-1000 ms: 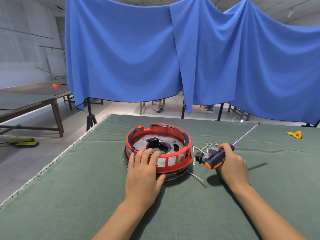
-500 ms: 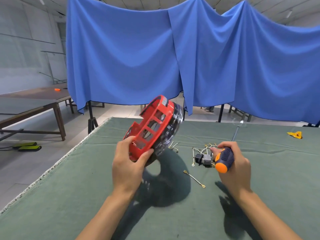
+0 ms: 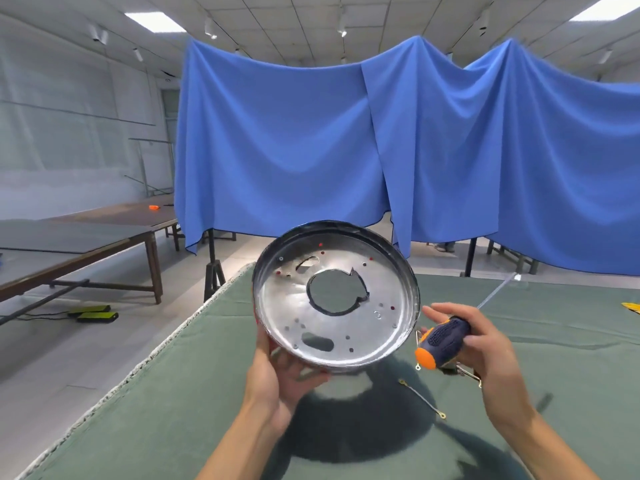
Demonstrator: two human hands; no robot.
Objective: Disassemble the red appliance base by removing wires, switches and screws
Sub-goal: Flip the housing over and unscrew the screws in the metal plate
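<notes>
Shiny metal underside of the one round red appliance base (image 3: 336,296) faces the camera, tilted, raised above the green cloth table (image 3: 173,393). Left hand (image 3: 280,372) grips its lower rim from below. Right hand (image 3: 481,344), just right of the base, grasps one screwdriver with a blue-and-orange handle (image 3: 441,342). One loose thin wire with ring ends (image 3: 420,398) lies below that hand; more wires under it, count unclear.

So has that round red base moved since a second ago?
Yes. The base has been lifted off the green table by the left hand and tipped, its silver underside now facing the camera.
</notes>
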